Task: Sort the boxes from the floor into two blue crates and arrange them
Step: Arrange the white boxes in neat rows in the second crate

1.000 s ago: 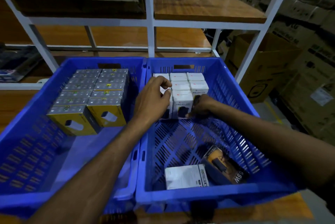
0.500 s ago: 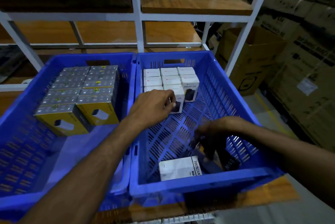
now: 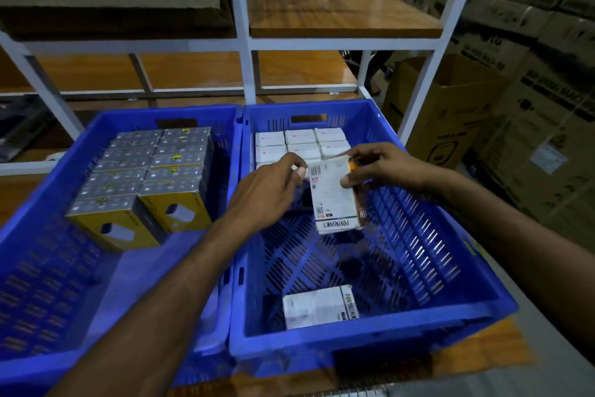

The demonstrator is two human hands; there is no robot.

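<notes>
Two blue crates stand side by side on a wooden shelf. The left crate (image 3: 42, 223) holds two rows of yellow-and-grey boxes (image 3: 151, 171). The right crate (image 3: 428, 235) has white boxes (image 3: 301, 139) lined up against its far wall. My right hand (image 3: 383, 165) grips a white and orange box (image 3: 331, 197) by its top end, held upright above the crate floor. My left hand (image 3: 267, 190) touches that box's upper left edge with its fingertips. Another white box (image 3: 318, 306) lies flat near the right crate's front wall.
A white metal rack (image 3: 244, 42) with wooden shelves rises behind the crates. An open cardboard carton (image 3: 447, 113) stands on the floor to the right, with stacked cartons (image 3: 553, 81) behind it. The shelf's front edge (image 3: 483, 355) runs just below the crates.
My right hand has lifted the white and orange box from the right crate's front corner up toward the white rows. My left hand has left the standing white box and come over to it.
</notes>
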